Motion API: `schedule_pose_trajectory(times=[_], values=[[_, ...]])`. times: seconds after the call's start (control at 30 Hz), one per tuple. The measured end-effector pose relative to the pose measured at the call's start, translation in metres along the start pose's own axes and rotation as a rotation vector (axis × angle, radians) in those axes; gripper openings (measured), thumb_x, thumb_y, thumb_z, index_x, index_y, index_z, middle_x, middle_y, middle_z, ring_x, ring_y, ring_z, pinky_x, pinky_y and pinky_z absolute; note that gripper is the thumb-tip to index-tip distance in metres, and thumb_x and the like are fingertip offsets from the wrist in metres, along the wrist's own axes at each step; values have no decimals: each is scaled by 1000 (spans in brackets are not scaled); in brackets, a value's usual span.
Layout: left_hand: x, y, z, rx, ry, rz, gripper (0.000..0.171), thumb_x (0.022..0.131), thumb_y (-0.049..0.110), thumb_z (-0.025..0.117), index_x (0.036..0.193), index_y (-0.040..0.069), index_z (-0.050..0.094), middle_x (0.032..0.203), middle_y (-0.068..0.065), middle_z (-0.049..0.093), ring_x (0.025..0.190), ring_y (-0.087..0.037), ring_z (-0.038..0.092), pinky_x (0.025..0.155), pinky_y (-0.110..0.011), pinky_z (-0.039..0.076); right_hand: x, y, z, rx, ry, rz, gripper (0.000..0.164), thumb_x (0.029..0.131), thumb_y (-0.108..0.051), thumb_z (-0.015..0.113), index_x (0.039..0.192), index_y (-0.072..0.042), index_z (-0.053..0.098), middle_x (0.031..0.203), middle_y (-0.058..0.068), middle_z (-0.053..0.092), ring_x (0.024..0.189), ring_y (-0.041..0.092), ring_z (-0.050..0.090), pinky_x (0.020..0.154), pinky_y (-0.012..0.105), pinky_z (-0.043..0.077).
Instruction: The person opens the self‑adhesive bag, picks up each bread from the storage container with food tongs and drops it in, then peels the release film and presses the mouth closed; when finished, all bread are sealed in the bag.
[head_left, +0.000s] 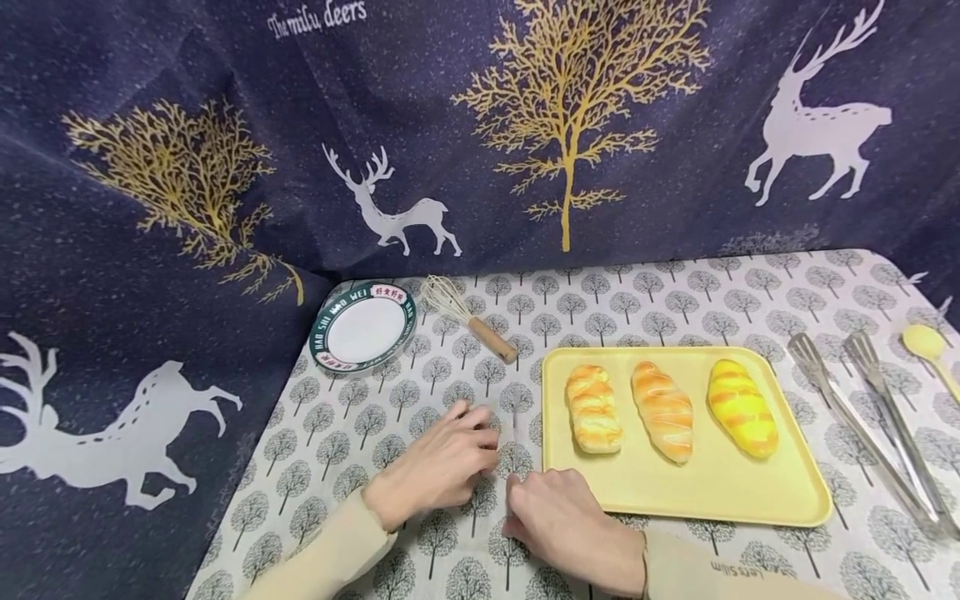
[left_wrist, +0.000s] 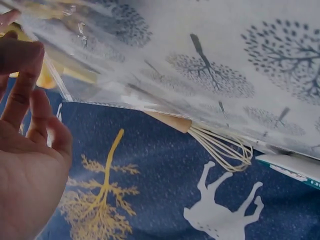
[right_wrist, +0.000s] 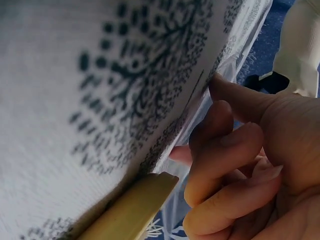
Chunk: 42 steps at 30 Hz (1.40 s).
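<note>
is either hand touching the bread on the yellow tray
No, in the head view the left hand and right hand are both apart from the three bread pieces on the yellow tray.

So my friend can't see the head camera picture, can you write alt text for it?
A person's left hand and right hand hold barely visible clear plastic over a tree-print tablecloth. Three bread rolls lie on a yellow tray at right, with metal tongs and a yellow spoon past it; a green-rimmed plate and wooden-handled whisk lie toward the back left.
</note>
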<state>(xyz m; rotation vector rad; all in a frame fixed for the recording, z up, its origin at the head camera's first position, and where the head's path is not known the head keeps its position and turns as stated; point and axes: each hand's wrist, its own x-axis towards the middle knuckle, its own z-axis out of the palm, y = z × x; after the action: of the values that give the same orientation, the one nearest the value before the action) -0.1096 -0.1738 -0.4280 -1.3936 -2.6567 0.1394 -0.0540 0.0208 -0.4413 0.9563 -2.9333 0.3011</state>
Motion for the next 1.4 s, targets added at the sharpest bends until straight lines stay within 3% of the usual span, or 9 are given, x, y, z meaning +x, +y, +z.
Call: schedule_pose_trajectory(times=[0.13,0.27,0.43,0.5,0.57,0.7,0.93,1.17,1.4], values=[[-13,3,-5,-46,20,-31,19,71,15,78,82,27,69,87,17,66,98,-7,53,93,-29,45,1,-3,-1,41,-14,-7,30,71,-43,83,63,-24,61,56,-9,59,47,12,51,44,28,37],[-19,4,-9,-88,47,-60,18,73,12,77,78,26,66,87,17,64,99,-7,56,106,-42,51,5,-3,-5,12,57,-44,24,73,-38,83,64,-26,64,61,-11,59,51,10,50,44,25,35],[-17,3,-12,-105,102,-61,21,71,9,75,78,25,65,88,16,63,100,-6,58,108,-46,52,16,1,-10,-157,144,-193,23,76,-30,82,94,-20,73,90,-5,69,80,12,59,59,23,49],[-16,2,-13,-109,137,-57,21,69,8,75,78,25,66,87,16,62,97,-6,57,104,-40,54,20,2,-11,-212,94,-239,41,77,-27,81,116,-19,71,114,0,72,103,17,63,80,30,57],[-15,2,-13,-112,174,-50,21,68,8,74,77,25,66,86,16,62,94,-6,55,97,-33,55,24,4,-13,-247,4,-257,60,78,-24,79,136,-20,62,139,3,63,126,20,58,101,39,52],[-13,0,-13,-129,239,-40,20,68,9,74,75,25,65,83,16,61,88,-5,51,85,-24,50,31,8,-14,-268,-145,-272,59,93,-33,65,149,-25,47,161,3,41,149,22,40,120,47,38],[-11,1,-12,-151,299,-27,21,65,7,71,74,25,64,81,15,60,87,-5,50,84,-23,50,43,9,-12,-295,-161,-426,57,94,-28,63,149,-24,47,160,0,42,152,18,36,126,43,31],[-8,3,-16,-196,389,-2,20,65,5,70,73,21,62,84,13,63,87,-6,53,83,-19,49,52,1,-14,-271,-195,-406,67,101,-58,39,156,-20,36,163,-3,38,153,18,33,128,43,26],[-5,8,-21,-225,452,34,18,65,3,67,74,18,63,84,9,63,89,-8,56,88,-19,51,72,-9,-12,-378,-218,-510,61,92,-72,44,134,-29,51,128,-16,59,113,7,52,112,31,40]])
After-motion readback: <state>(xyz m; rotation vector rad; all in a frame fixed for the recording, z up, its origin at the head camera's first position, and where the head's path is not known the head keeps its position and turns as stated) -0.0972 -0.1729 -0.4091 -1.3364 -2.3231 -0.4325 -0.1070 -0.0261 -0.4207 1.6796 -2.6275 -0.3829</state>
